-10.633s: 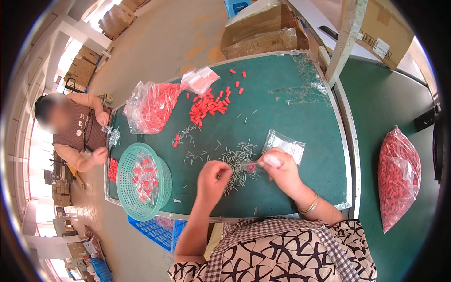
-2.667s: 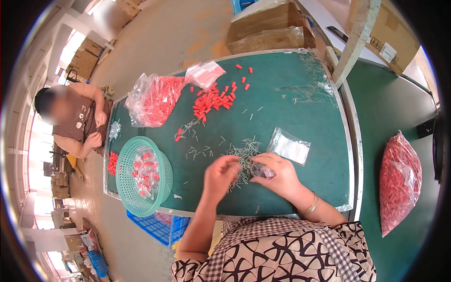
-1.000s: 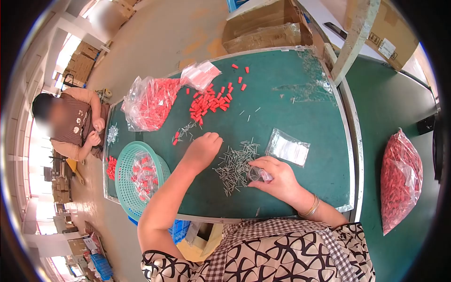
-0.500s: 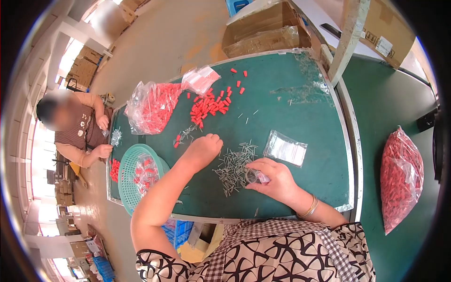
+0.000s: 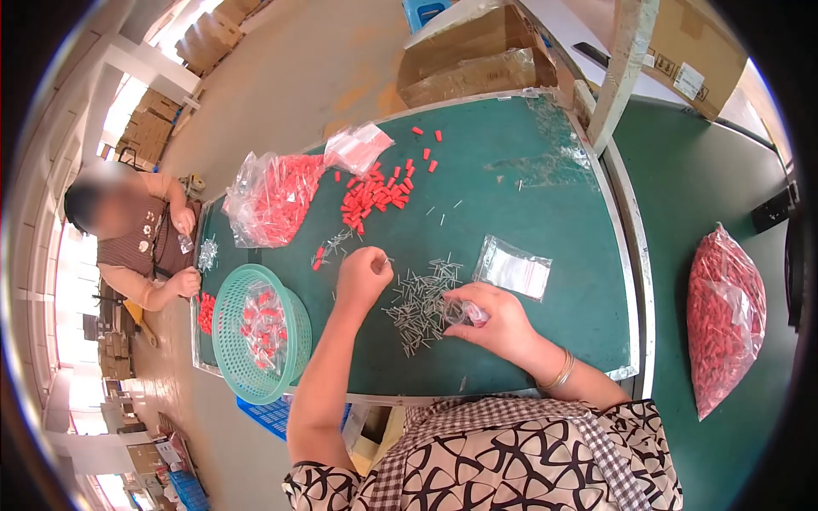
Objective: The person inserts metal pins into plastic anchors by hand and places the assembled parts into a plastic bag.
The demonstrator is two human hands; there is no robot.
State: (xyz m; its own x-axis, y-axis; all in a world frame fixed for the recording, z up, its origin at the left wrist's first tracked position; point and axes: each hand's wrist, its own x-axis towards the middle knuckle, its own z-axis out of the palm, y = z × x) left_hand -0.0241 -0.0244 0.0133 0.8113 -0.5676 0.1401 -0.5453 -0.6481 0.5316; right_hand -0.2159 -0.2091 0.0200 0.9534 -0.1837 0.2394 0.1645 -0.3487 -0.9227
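Note:
My left hand (image 5: 365, 277) is closed in a pinch just left of a heap of thin metal screws (image 5: 422, 307). A tiny grey sliver shows at its fingertips, too small to make out. At the heap's right edge, my right hand (image 5: 498, 324) grips a small clear plastic bag (image 5: 456, 313), its rounded mouth facing left. Fingers hide most of the bag's contents. Beyond the heap lies a flat stack of clear zip bags (image 5: 513, 267). Red plastic wall plugs (image 5: 372, 196) lie in a loose pile farther up the table, with a few strays around them.
A large bag of red plugs (image 5: 277, 200) and a pinkish stack of bags (image 5: 358, 149) lie at the far left. A green basket (image 5: 298, 341) holding filled bags overhangs the table edge. Another person (image 5: 141, 230) works at the left end. A red-filled sack (image 5: 724, 319) lies on the right.
My left hand has drawn back slightly toward me and its fingers have curled into a pinch. The left forearm has swung right, uncovering more of the basket. My right hand stays nearly in place.

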